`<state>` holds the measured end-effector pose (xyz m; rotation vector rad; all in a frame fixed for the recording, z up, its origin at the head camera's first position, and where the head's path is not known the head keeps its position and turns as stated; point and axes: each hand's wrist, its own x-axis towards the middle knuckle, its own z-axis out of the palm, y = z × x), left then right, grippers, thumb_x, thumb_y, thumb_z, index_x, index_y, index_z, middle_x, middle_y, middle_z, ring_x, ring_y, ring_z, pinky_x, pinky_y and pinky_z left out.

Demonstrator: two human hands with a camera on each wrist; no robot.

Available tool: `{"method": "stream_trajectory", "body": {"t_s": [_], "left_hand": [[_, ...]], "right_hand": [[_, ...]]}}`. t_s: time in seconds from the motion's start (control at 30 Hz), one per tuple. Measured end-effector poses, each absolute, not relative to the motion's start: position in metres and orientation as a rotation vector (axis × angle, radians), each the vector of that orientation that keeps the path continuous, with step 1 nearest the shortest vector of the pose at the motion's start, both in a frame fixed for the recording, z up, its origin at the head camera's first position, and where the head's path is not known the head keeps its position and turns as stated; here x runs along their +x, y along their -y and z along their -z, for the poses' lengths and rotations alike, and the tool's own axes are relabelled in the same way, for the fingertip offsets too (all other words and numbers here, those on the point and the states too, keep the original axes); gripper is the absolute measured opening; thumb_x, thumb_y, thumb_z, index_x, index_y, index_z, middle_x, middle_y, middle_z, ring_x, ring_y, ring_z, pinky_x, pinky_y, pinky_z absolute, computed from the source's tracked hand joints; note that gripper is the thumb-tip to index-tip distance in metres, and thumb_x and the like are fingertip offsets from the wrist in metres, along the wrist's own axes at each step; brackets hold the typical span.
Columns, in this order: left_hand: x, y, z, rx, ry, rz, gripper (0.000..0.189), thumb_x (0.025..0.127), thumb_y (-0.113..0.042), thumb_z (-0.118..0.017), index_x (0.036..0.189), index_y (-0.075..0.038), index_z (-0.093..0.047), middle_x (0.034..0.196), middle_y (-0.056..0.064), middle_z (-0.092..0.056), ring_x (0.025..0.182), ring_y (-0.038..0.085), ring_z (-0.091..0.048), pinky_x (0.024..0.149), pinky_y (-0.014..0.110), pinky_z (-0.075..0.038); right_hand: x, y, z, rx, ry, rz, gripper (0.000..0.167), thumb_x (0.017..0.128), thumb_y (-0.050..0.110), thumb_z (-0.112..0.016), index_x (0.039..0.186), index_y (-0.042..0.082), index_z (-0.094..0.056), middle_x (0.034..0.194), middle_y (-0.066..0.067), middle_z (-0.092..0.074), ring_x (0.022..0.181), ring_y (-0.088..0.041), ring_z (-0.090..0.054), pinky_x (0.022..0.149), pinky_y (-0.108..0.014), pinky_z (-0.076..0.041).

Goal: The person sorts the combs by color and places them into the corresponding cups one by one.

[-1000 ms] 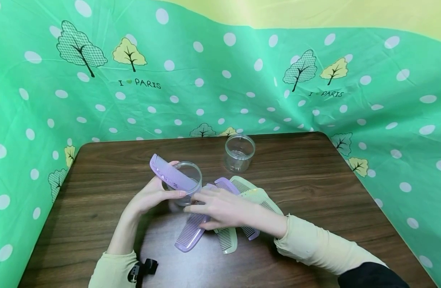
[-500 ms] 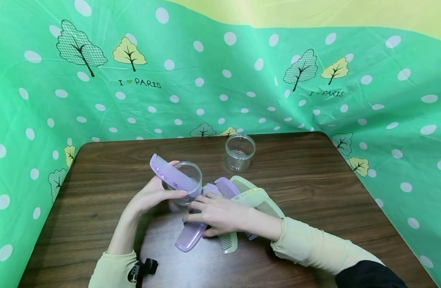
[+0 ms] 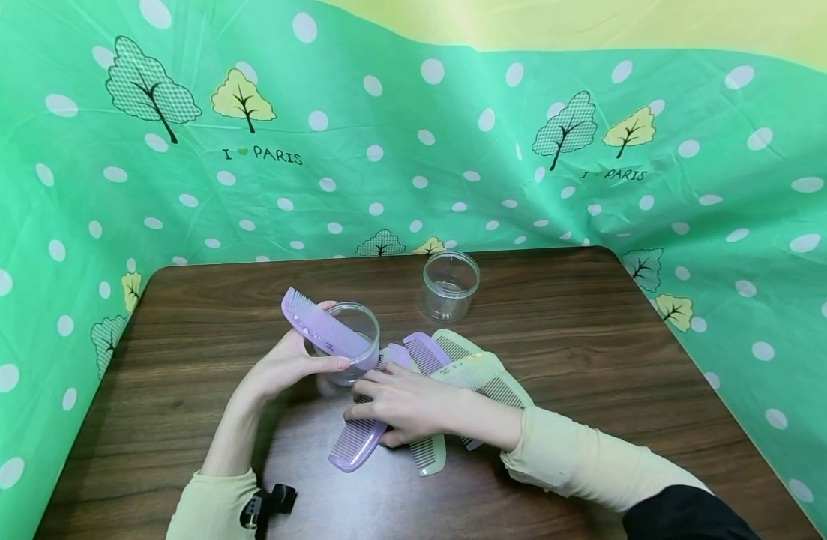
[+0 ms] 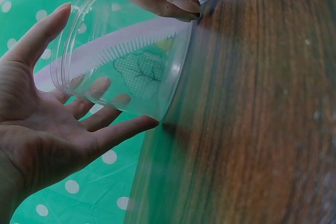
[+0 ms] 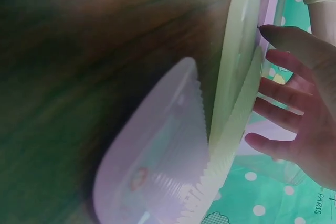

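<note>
My left hand point(image 3: 285, 367) holds a clear jar point(image 3: 361, 322), thumb at the rim and fingers round its side. Inside the jar leans a purple comb point(image 3: 322, 326), its upper end sticking out to the left. In the left wrist view the clear jar point(image 4: 142, 77) stands between thumb and fingers. My right hand point(image 3: 403, 405) lies over a heap of combs, its fingers and thumb on either side of a purple comb point(image 3: 359, 442) lying on the table. Green combs point(image 3: 483, 371) lie under and behind that hand, and close up in the right wrist view another purple comb point(image 5: 152, 156) shows.
A second clear jar point(image 3: 450, 289) stands upright at the back of the dark wooden table point(image 3: 555, 300). Another purple comb point(image 3: 423, 349) lies in the heap. A green dotted cloth point(image 3: 420, 165) hangs behind the table.
My right hand has settled lower onto the purple comb, its forearm drawn slightly back to the left. The left hand, jar and comb in it have stayed still.
</note>
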<state>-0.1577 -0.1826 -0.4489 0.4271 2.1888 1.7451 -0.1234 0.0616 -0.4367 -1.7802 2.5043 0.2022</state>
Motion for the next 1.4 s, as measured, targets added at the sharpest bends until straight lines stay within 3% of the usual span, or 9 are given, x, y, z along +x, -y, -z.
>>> {"method": "stream_trajectory", "body": {"t_s": [0.37, 0.93, 1.23, 1.4], "left_hand": [[-0.157, 0.182, 0.448, 0.434, -2.185, -1.752, 0.100, 0.082, -0.018, -0.085, 0.161, -0.013, -0.024, 0.166, 0.018, -0.033, 0.147, 0.032, -0.036, 0.119, 0.058, -0.026], [-0.157, 0.183, 0.448, 0.437, -2.199, -1.736, 0.100, 0.083, -0.017, -0.085, 0.161, -0.011, -0.023, 0.165, 0.019, -0.034, 0.146, 0.032, -0.037, 0.120, 0.058, -0.026], [-0.157, 0.183, 0.448, 0.439, -2.197, -1.740, 0.099, 0.081, -0.017, -0.085, 0.160, -0.014, -0.026, 0.160, 0.019, -0.041, 0.142, 0.031, -0.041, 0.120, 0.057, -0.026], [-0.158, 0.183, 0.449, 0.465, -2.198, -1.743, 0.098, 0.082, -0.017, -0.085, 0.160, -0.013, -0.026, 0.163, 0.018, -0.038, 0.145, 0.032, -0.039, 0.119, 0.058, -0.027]], "right_hand": [[-0.125, -0.057, 0.432, -1.761, -2.479, -0.223, 0.059, 0.081, 0.037, -0.083, 0.136, 0.033, -0.062, 0.130, 0.005, -0.062, 0.120, -0.014, -0.058, 0.098, -0.036, -0.050], [-0.127, -0.060, 0.428, -1.829, -2.494, -0.206, 0.057, 0.077, 0.040, -0.084, 0.129, 0.031, -0.062, 0.125, 0.004, -0.061, 0.114, -0.015, -0.058, 0.094, -0.036, -0.053], [-0.129, -0.066, 0.420, -1.790, -2.538, -0.017, 0.061, 0.080, 0.042, -0.083, 0.136, 0.031, -0.061, 0.131, 0.004, -0.060, 0.122, -0.014, -0.057, 0.103, -0.036, -0.052], [-0.131, -0.071, 0.417, -1.778, -2.563, 0.116, 0.059, 0.081, 0.041, -0.082, 0.135, 0.030, -0.061, 0.134, 0.004, -0.060, 0.124, -0.013, -0.058, 0.106, -0.034, -0.051]]}}
